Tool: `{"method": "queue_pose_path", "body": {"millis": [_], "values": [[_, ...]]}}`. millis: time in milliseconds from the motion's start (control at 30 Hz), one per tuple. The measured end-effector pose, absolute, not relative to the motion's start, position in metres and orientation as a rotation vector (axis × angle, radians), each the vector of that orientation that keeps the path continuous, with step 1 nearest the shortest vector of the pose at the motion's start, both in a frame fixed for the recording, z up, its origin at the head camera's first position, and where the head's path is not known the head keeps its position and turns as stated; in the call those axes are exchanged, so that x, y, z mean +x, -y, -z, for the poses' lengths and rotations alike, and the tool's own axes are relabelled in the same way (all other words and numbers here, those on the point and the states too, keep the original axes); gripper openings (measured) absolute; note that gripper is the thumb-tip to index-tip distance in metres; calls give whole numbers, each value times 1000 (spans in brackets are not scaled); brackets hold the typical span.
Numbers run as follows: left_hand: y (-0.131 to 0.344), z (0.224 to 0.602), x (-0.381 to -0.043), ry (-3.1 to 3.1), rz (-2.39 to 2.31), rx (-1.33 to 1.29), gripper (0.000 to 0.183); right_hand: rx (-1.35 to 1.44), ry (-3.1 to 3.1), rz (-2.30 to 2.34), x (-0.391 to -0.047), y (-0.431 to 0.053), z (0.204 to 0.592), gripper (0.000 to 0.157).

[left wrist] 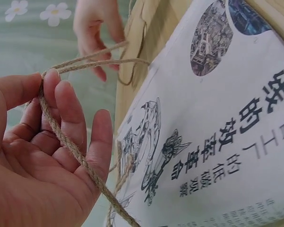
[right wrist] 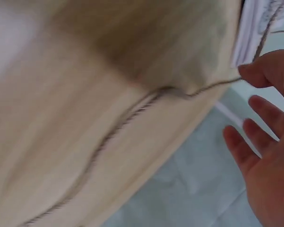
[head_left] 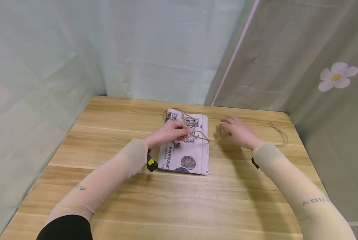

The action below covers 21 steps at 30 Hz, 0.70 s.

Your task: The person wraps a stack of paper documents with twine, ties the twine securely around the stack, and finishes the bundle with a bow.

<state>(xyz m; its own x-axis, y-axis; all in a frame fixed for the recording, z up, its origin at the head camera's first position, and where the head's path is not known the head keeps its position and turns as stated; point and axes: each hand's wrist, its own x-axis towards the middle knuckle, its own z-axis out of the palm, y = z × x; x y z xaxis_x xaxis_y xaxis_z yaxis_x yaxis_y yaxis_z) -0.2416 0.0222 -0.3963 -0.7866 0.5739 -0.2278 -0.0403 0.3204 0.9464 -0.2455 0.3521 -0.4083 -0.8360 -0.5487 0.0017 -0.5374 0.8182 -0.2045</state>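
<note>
Where the left hand (head_left: 175, 131) works: I've got thumb and forefinger pinched narrow on the twine (left wrist: 77, 152), right above the newspaper (head_left: 198, 151), one strand slanting down in front of the other fingers.
Right hand (head_left: 236, 131): out past the stack's right side, over the table (head_left: 197, 203), and my wrist feed gives me twine held up at the thumb tip, three fingers spread loosely apart; the forefinger is hidden from me.
Twine: brown and twisted, looping over the newspaper's far end, two strands running from the left hand's pinch toward the right, and I spot more of it curled on the tabletop beyond the right wrist.
Newspaper: folded into a flat stack, lying near the middle of the table toward its far edge; I see bold characters at lower left, line drawings above, a round printed picture below.
Table: pale wood grain, with the right arm's shadow falling across it.
Sleeves (head_left: 106, 180): pale and lettered on both forearms, and I catch a black device (head_left: 150, 162) with a yellow mark at the left wrist.
Curtain (head_left: 157, 50): pale behind the table, a white flower (head_left: 335, 77) with a yellow centre off to the right.
</note>
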Motion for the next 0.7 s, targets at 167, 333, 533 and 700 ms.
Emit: {"method": "queue_pose_path", "body": {"millis": [167,333,533,700], "values": [[-22,393,-244,-2071,-1496,429,28,-878,-3013,325,-242,-365,420,13],[-24,390,-249,-2055,-1515,397,32,-724,-3046,390,-236,-375,417,6],[-23,389,-256,-2022,-1586,339,26,-493,-3106,569,-222,-385,397,11],[-21,390,-260,-2026,-1602,298,23,-554,-3229,605,-208,-394,377,16]]}}
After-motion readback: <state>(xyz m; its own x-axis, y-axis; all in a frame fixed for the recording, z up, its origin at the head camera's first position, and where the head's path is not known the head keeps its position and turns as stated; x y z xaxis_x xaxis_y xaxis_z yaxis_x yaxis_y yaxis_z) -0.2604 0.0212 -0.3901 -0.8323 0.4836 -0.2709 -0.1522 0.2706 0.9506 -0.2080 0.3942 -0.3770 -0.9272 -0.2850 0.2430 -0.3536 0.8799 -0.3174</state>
